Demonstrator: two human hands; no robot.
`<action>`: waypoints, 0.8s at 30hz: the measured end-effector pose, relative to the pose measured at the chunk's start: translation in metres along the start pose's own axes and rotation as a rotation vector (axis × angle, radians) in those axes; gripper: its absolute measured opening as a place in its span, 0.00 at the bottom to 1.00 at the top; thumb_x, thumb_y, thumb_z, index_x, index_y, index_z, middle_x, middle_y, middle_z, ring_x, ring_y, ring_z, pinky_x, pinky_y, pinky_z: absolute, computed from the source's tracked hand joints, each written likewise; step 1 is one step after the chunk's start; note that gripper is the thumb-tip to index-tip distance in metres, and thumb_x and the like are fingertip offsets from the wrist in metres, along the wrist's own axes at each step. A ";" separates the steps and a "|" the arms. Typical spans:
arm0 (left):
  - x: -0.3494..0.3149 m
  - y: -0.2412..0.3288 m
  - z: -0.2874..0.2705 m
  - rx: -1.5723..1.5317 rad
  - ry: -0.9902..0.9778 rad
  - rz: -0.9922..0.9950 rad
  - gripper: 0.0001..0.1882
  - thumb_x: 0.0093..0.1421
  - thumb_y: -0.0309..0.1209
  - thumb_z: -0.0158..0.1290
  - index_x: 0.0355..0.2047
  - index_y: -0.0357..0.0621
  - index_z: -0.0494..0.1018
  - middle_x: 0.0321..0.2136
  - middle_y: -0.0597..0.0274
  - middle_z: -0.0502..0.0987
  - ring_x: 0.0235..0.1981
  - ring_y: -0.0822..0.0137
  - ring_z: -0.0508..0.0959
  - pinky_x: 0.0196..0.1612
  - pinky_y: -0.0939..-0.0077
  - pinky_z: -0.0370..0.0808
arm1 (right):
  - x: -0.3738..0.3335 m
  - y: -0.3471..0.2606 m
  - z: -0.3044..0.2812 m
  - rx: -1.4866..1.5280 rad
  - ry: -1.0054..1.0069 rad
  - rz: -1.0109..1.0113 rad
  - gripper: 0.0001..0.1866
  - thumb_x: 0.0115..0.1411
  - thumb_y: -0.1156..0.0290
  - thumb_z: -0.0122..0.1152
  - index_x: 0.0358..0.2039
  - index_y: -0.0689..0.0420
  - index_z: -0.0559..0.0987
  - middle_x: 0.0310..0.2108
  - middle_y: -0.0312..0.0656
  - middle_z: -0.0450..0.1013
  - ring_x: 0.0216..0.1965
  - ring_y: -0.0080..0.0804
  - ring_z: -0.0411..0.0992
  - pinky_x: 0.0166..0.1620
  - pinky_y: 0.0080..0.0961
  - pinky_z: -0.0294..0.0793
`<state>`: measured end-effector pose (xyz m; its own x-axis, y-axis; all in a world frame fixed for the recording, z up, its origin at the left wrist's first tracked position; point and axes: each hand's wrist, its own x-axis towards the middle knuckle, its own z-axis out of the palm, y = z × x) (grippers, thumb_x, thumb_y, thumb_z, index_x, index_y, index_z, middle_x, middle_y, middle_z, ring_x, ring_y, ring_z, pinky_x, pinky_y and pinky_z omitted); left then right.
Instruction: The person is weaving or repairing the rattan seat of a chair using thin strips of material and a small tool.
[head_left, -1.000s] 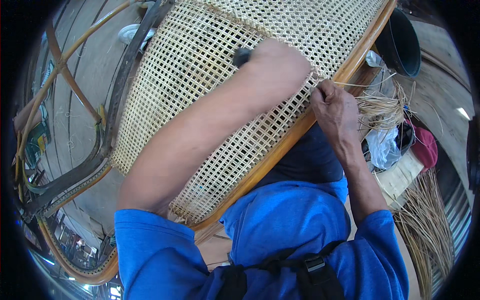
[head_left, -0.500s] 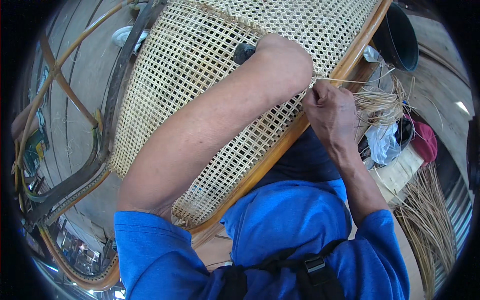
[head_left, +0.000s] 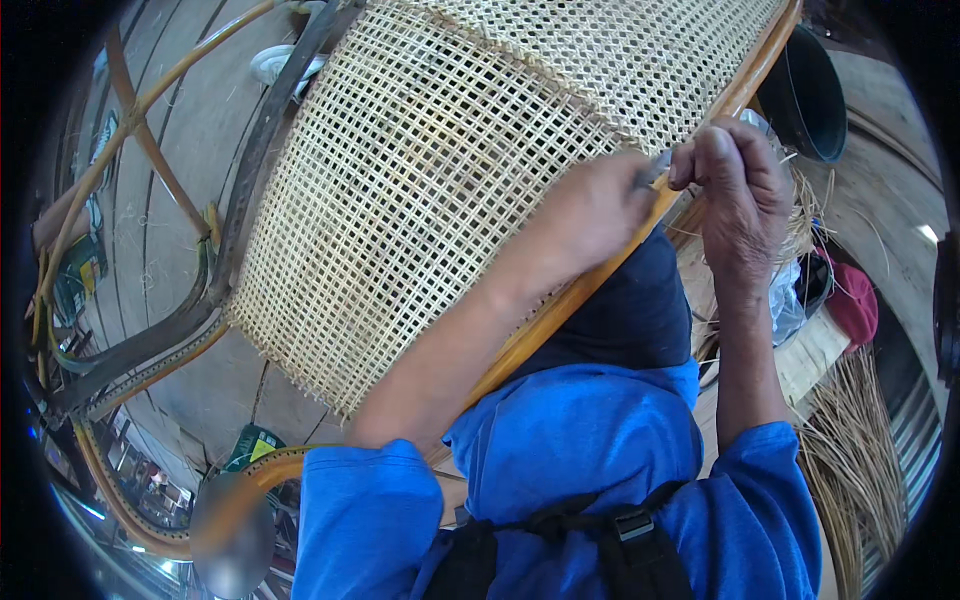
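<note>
A pale woven cane panel (head_left: 400,200) in a varnished wooden frame (head_left: 570,310) lies across in front of me. Over the frame's right rail, my left hand (head_left: 605,195), blurred, is closed around a dark tool with a grey end (head_left: 655,170); its exact kind does not show. Right beside that end, my right hand (head_left: 745,185) is raised with thumb and fingers pinched together. Whatever lies inside this pinch is hidden. A short pale strand end (head_left: 788,157) shows just past its knuckles.
A bundle of loose cane strands (head_left: 803,215) hangs right of my hand, near a black bucket (head_left: 805,95). Lower down are a plastic bag (head_left: 787,290), a red cloth item (head_left: 853,305) and long dry strands (head_left: 855,450). Curved rattan frames (head_left: 130,120) stand at left.
My left hand has drawn back from the panel toward the right rail, bringing the tool beside my right hand. My right hand has risen and shifted right. The long strand across the rail no longer shows.
</note>
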<state>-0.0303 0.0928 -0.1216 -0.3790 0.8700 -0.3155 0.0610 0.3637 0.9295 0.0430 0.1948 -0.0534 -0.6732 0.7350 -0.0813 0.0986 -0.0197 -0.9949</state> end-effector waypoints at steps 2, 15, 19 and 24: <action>-0.002 0.002 0.004 -0.216 0.031 0.100 0.17 0.59 0.38 0.49 0.34 0.32 0.73 0.21 0.54 0.75 0.23 0.64 0.75 0.32 0.67 0.72 | -0.005 0.011 -0.001 -0.243 -0.032 0.102 0.07 0.61 0.70 0.57 0.31 0.61 0.77 0.20 0.31 0.71 0.22 0.16 0.67 0.27 0.16 0.67; 0.006 0.033 -0.079 0.866 -0.123 0.125 0.09 0.54 0.28 0.46 0.23 0.37 0.73 0.21 0.47 0.76 0.25 0.50 0.79 0.30 0.57 0.73 | -0.023 0.038 0.015 -1.094 -0.080 0.189 0.13 0.55 0.65 0.52 0.19 0.60 0.72 0.18 0.55 0.70 0.23 0.54 0.72 0.29 0.44 0.71; 0.023 0.044 -0.069 1.017 -0.277 0.262 0.07 0.49 0.26 0.50 0.19 0.41 0.78 0.22 0.49 0.78 0.28 0.56 0.80 0.30 0.65 0.76 | -0.019 0.040 0.013 -1.182 -0.085 0.185 0.13 0.55 0.66 0.53 0.19 0.61 0.72 0.18 0.56 0.69 0.23 0.54 0.72 0.29 0.45 0.71; 0.036 0.037 -0.045 1.128 -0.464 0.248 0.07 0.50 0.28 0.51 0.20 0.43 0.78 0.22 0.51 0.78 0.27 0.56 0.80 0.30 0.64 0.76 | -0.022 0.050 0.011 -1.137 -0.141 0.157 0.12 0.55 0.66 0.53 0.20 0.60 0.71 0.17 0.55 0.69 0.23 0.54 0.72 0.28 0.45 0.71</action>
<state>-0.0836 0.1222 -0.0901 0.1038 0.9078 -0.4063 0.9301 0.0561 0.3630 0.0541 0.1702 -0.1020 -0.6637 0.6950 -0.2765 0.7430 0.5696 -0.3514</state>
